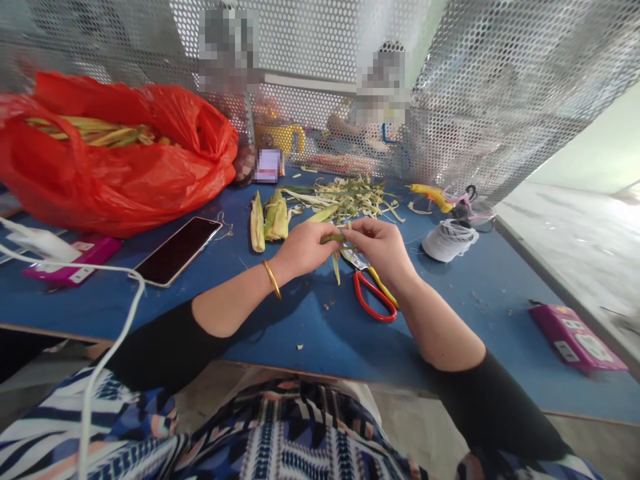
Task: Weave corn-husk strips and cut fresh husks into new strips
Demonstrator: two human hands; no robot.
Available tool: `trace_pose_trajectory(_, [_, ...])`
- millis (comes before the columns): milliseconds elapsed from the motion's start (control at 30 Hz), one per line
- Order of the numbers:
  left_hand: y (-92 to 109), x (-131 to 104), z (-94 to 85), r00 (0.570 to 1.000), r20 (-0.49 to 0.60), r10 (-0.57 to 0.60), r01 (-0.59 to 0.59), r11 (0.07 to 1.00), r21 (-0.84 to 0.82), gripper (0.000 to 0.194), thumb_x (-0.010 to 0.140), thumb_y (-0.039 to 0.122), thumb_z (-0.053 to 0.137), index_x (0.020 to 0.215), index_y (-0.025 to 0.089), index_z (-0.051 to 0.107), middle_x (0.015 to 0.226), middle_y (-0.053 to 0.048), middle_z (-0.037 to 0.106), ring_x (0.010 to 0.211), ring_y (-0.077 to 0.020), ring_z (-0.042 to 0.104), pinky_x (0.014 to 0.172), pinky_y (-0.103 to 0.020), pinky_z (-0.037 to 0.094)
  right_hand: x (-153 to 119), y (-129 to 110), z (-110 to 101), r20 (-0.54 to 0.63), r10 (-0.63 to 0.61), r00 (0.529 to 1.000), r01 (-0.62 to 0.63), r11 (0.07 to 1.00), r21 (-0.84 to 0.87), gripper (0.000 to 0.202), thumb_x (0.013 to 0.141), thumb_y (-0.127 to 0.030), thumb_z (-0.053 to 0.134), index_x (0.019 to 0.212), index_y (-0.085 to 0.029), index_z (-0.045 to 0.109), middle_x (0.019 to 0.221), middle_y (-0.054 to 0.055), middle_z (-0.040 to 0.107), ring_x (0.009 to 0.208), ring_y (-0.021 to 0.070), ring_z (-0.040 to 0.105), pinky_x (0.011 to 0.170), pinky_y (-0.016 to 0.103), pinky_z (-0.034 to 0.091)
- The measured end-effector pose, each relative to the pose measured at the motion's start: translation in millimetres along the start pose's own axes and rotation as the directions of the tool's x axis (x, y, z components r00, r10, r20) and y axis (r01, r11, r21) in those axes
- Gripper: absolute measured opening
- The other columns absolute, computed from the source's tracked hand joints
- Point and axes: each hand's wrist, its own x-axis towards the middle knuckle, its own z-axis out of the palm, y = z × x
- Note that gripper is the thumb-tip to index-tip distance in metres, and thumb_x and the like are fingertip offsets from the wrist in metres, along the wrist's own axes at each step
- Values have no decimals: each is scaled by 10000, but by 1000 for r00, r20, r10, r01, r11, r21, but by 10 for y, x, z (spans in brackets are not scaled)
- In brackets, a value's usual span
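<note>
My left hand [307,248], with a gold bangle at its wrist, pinches a green strip of corn husk [331,237] above the middle of the table. The fingertips of my right hand [384,252] are closed on the strip's other end, and a thin piece hangs below. Under my right hand lies a pair of scissors [375,308] with red and yellow handles, blades partly hidden. Left of my hands are two folded husk pieces, a narrow one [257,223] and a wider one [277,217]. Beyond my fingers spreads a pile of shredded husk [357,193].
A red plastic bag [170,170] of husks stands at the left. Nearby lie a phone [177,252] and a magenta power strip [97,257] with white cable. White string [450,240] and another power strip [575,337] are at right. A perforated metal partition [310,40] rises behind.
</note>
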Motion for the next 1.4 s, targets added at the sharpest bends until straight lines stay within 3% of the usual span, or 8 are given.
trace_pose_trajectory(267, [57,-43,49,972,226,-58,114,963,-245,108,725,107,693,655,187,713,524,0,594,424,-102,483,477,-241,361,18,-168,-151,-1,96,995,-95,987,128,245,670,-370,758,573,-192,621,458,-53,483,435,78,406,444,236,312])
trace_pose_trajectory(433, [89,-65,70,925,372,-73,226,893,-389,35,749,193,672,729,188,700,579,4,608,454,-84,478,439,-211,358,60,-189,-183,-179,173,968,-118,951,285,274,819,-370,709,654,-198,575,497,-41,547,430,97,546,424,206,387])
trace_pose_trajectory(667, [75,-66,82,911,376,-169,361,768,-529,181,770,324,721,690,175,655,630,-6,609,496,-73,481,489,-211,385,81,-142,-125,-208,175,962,-112,952,285,286,893,-373,676,704,-200,550,586,-24,622,461,123,633,495,244,499])
trace_pose_trajectory(867, [69,-80,128,947,272,-170,273,872,-407,240,746,294,751,584,170,624,537,22,508,477,-71,406,467,-220,296,30,-119,-22,-194,128,973,-64,950,306,210,904,-262,602,711,-201,541,642,-3,675,575,131,687,608,261,549])
trace_pose_trajectory(1067, [71,-77,140,946,241,-219,304,859,-412,227,755,214,705,546,174,628,542,-7,564,479,-78,420,466,-230,295,73,-26,-33,-210,-2,978,50,973,226,168,861,-371,631,837,-217,569,714,-9,686,635,133,680,691,286,548])
trace_pose_trajectory(1167, [40,-14,97,937,146,-316,346,797,-495,210,758,202,710,565,177,631,566,-16,608,462,-71,421,447,-227,288,113,-10,-168,-120,-105,987,111,993,44,215,824,-375,668,955,-207,637,729,-12,680,664,145,655,692,294,500])
trace_pose_trajectory(1267, [5,50,46,913,75,-401,375,753,-541,184,748,188,731,589,171,638,568,-13,626,453,-66,440,437,-216,298,129,-22,-316,170,-177,969,214,949,-231,185,798,-370,691,848,-193,716,717,-6,690,681,149,609,672,281,440])
trace_pose_trajectory(1400, [21,70,8,884,164,-437,457,740,-494,197,762,153,735,587,143,645,570,-26,646,434,-53,451,417,-200,296,158,5,-377,273,-206,940,316,828,-463,191,827,-296,645,686,-188,716,611,-7,654,616,144,562,621,272,383])
